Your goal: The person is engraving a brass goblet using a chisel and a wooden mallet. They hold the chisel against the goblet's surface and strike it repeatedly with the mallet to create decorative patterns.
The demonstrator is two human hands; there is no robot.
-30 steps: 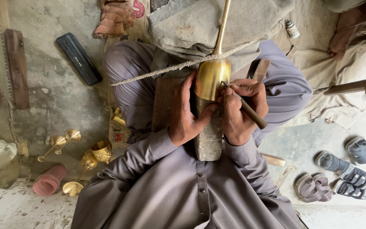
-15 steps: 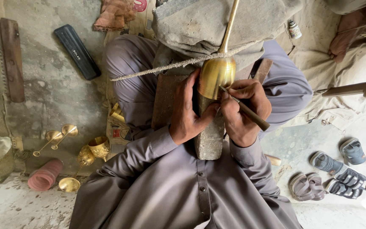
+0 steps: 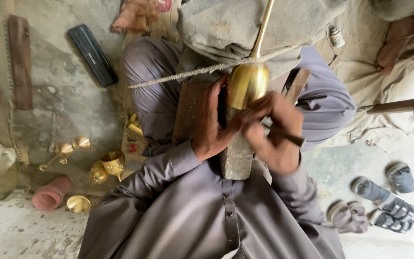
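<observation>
A: What are your hands on?

B: Your left hand (image 3: 212, 122) is wrapped round the side of the brass cup (image 3: 247, 85), fingers pressed to its left flank. Your right hand (image 3: 271, 132) is clenched on a dark-handled tool (image 3: 283, 135), its tip laid against the cup's lower edge.

A: And where does the cup sit?

B: At the far end of the stone block (image 3: 238, 156) that lies between your knees. Its thin brass stem (image 3: 263, 29) runs away from you over the grey cloth (image 3: 226, 29), and a rough cord (image 3: 192, 73) crosses just beyond the cup, touching it.

A: What lies beside you?

B: On the floor at your left knee stand a brass goblet (image 3: 113, 163) and small brass pieces (image 3: 68, 149), with a pink ribbed tube (image 3: 51, 193) and a brass disc (image 3: 78, 204) nearer you. Farther left lie a dark flat case (image 3: 92, 55) and a wooden strip (image 3: 20, 61). At your right, well apart, several sandals (image 3: 384, 201) sit on the floor.

A: Anyone else?

B: A bare foot (image 3: 396, 43) shows at the far right corner.
</observation>
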